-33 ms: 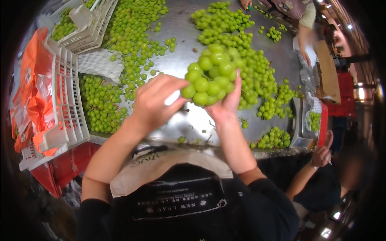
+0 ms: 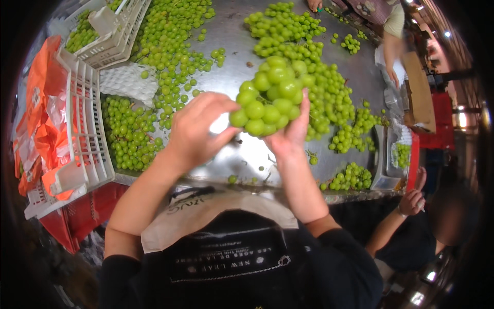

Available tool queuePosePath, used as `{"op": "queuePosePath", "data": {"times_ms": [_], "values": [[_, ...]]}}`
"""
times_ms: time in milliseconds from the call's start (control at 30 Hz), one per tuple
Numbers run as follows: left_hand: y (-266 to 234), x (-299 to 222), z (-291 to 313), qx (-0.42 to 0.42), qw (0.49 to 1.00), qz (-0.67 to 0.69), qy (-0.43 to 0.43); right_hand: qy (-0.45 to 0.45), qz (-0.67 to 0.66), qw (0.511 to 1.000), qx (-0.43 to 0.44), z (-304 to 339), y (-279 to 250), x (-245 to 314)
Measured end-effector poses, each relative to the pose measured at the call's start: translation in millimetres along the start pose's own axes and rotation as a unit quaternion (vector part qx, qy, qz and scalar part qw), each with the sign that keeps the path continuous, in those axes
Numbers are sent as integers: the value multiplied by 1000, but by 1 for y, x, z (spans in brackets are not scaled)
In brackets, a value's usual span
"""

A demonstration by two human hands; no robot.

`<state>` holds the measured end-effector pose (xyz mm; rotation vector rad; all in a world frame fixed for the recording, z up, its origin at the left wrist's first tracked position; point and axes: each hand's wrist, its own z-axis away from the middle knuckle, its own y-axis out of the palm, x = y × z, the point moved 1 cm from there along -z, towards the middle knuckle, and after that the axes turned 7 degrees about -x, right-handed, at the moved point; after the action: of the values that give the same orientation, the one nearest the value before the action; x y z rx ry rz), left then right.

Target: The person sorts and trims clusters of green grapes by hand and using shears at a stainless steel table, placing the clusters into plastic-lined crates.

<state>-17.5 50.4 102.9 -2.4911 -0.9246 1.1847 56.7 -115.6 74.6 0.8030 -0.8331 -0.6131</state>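
Observation:
A bunch of green grapes (image 2: 270, 100) is held up over the metal table (image 2: 231, 46). My right hand (image 2: 289, 138) supports it from below and the right, thumb upright along its side; the fingers beneath are mostly hidden. At the bunch's left edge, my left hand (image 2: 198, 123) has its thumb and fingers apart, the fingertips at or against the outer grapes. Behind the held bunch lie more grape bunches (image 2: 329, 98). Many loose grapes (image 2: 170, 41) spread across the table on the left, with another pile (image 2: 128, 134) beside my left forearm.
White plastic crates (image 2: 90, 123) stand at the left, one beside orange plastic bags (image 2: 46, 98). White foam padding (image 2: 128, 82) lies among the grapes. At right are a clear tray (image 2: 388, 175) and a cardboard box (image 2: 419, 92). Other people's arms (image 2: 392, 49) reach in from the right.
The grape bunch has tipped very slightly leftward in my right hand. Otherwise the two frames look nearly alike.

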Motion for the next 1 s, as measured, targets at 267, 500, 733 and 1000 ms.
{"op": "queuePosePath", "data": {"times_ms": [267, 500, 733, 1000], "values": [[11, 1, -2, -5, 989, 91, -117, -95, 109, 988, 60, 9, 13, -11], [12, 11, 3, -28, 993, 89, -74, -124, 112, 983, 77, 9, 12, -15], [10, 21, -13, -2, 887, 412, -208, -175, 220, 953, 109, 36, 32, -17], [30, 37, 16, 15, 488, 782, -388, -208, 334, 916, 77, 6, 4, -10]]}}
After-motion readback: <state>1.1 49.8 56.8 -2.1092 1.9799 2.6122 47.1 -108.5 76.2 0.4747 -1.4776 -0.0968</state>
